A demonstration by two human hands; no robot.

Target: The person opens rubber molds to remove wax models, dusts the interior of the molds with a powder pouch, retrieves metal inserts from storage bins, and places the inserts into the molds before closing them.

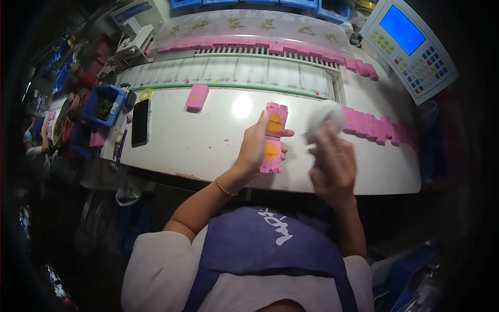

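Observation:
My left hand [253, 144] is closed around a pink two-part mould [270, 165], spread open with its inner faces up. Each half carries an orange-yellow patch around a small cavity. In my right hand [335, 166] is a whitish, rounded cloth-like pad [325, 118], smeared by motion, so its exact kind is unclear. The pad is to the right of the mould, apart from it. A single closed pink block [197, 98] lies on the white table [208, 151] left of my left hand.
A row of pink blocks [374, 127] lies at right, with another row behind the light panel strip [228, 72]. A phone [141, 122] and a blue bin [104, 105] are at left. A keypad device with a blue screen [410, 49] stands at upper right. Another person's hand [44, 141] shows far left.

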